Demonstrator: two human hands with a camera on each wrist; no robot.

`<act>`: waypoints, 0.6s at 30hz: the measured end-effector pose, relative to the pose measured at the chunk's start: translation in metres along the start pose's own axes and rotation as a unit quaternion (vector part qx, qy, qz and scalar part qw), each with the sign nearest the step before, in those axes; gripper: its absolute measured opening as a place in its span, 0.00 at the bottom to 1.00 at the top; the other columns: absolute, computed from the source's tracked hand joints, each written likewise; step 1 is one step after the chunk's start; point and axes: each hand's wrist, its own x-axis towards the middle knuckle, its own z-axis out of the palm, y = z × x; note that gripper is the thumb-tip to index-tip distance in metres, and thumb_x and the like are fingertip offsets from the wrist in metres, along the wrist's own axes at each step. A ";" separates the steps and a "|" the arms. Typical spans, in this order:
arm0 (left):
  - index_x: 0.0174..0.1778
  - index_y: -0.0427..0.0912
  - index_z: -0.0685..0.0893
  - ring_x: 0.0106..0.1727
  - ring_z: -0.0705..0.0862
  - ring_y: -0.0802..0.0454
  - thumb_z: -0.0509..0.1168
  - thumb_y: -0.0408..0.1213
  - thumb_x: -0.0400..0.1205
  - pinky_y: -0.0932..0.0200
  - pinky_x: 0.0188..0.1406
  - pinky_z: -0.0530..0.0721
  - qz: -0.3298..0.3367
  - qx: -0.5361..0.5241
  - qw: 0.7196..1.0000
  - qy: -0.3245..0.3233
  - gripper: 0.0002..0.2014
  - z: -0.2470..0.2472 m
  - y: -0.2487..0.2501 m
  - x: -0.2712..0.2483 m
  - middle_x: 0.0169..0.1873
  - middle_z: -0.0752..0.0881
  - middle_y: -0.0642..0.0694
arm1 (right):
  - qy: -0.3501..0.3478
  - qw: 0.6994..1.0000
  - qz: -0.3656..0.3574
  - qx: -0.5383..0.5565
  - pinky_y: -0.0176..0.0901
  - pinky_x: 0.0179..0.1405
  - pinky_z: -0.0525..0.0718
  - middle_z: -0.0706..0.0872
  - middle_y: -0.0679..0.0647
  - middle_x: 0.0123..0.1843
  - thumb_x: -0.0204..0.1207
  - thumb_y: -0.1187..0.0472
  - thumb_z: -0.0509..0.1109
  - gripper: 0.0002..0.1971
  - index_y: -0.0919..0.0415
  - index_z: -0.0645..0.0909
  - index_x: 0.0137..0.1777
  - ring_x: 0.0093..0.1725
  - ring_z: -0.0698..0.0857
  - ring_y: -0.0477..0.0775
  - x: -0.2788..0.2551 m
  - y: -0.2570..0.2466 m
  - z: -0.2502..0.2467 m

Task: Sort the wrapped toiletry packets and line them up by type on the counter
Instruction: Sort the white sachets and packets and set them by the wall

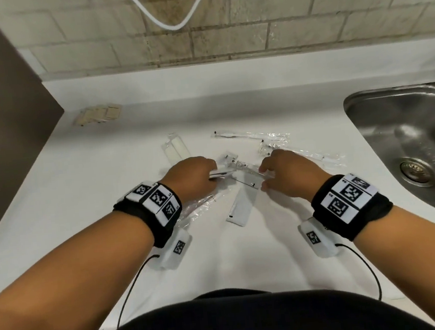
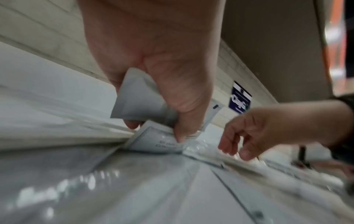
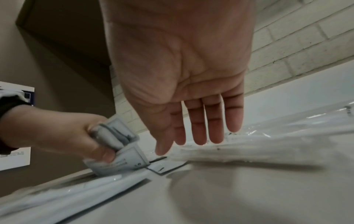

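My left hand point(image 1: 201, 177) point(image 2: 162, 106) point(image 3: 76, 136) grips a small stack of white sachets point(image 2: 138, 103) point(image 3: 118, 150) point(image 1: 221, 175) between thumb and fingers, just above the white counter point(image 1: 81, 194). My right hand point(image 1: 278, 172) point(image 3: 191, 121) point(image 2: 245, 133) hovers open, fingers straight, over a clear wrapped packet point(image 1: 249, 180) point(image 3: 249, 148). A flat white packet point(image 1: 241, 207) lies between my wrists. Clear long-wrapped packets point(image 1: 253, 134) lie behind the hands, two flat clear packets point(image 1: 175, 149) at back left, and another clear wrapper point(image 1: 196, 209) under my left wrist.
A steel sink point(image 1: 408, 141) is set into the counter at right. A group of tan packets point(image 1: 98, 114) lies at the back left by a brown panel point(image 1: 1, 106). A tiled wall point(image 1: 224, 25) runs behind, with a white cable point(image 1: 173, 20) hanging.
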 end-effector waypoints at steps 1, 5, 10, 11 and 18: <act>0.41 0.48 0.79 0.43 0.82 0.46 0.62 0.47 0.81 0.57 0.34 0.73 -0.021 -0.036 0.999 0.010 0.08 -0.008 -0.007 -0.002 0.38 0.82 0.49 | 0.007 1.000 -0.009 0.007 0.46 0.53 0.78 0.78 0.53 0.60 0.73 0.49 0.73 0.20 0.51 0.81 0.64 0.61 0.78 0.56 0.000 -0.002 -0.001; 0.46 0.44 0.82 0.43 0.84 0.44 0.64 0.48 0.80 0.56 0.39 0.78 -0.125 -0.164 0.976 0.069 0.11 -0.043 -0.039 -0.020 0.41 0.86 0.44 | -0.003 0.999 -0.051 0.009 0.45 0.53 0.77 0.79 0.51 0.58 0.74 0.50 0.72 0.17 0.49 0.82 0.63 0.61 0.79 0.56 0.001 -0.015 -0.003; 0.54 0.46 0.81 0.48 0.84 0.44 0.62 0.41 0.80 0.52 0.47 0.82 -0.213 -0.297 0.919 0.146 0.09 -0.067 -0.072 -0.047 0.48 0.86 0.45 | -0.023 0.993 -0.115 0.005 0.44 0.56 0.78 0.81 0.49 0.59 0.76 0.53 0.70 0.15 0.48 0.83 0.63 0.62 0.80 0.53 0.012 -0.042 -0.004; 0.56 0.48 0.80 0.49 0.84 0.45 0.62 0.40 0.80 0.51 0.49 0.84 -0.231 -0.324 0.902 0.168 0.10 -0.068 -0.079 -0.053 0.48 0.86 0.46 | -0.020 0.991 -0.134 0.004 0.43 0.57 0.78 0.81 0.49 0.61 0.76 0.53 0.70 0.16 0.47 0.83 0.64 0.64 0.80 0.53 0.016 -0.054 -0.003; 0.58 0.48 0.78 0.45 0.85 0.47 0.60 0.35 0.80 0.55 0.40 0.85 -0.291 -0.399 0.842 0.220 0.11 -0.053 -0.095 -0.075 0.45 0.84 0.48 | -0.006 0.946 -0.307 -0.105 0.56 0.60 0.82 0.76 0.49 0.76 0.80 0.60 0.64 0.22 0.46 0.75 0.73 0.70 0.78 0.59 0.040 -0.134 0.027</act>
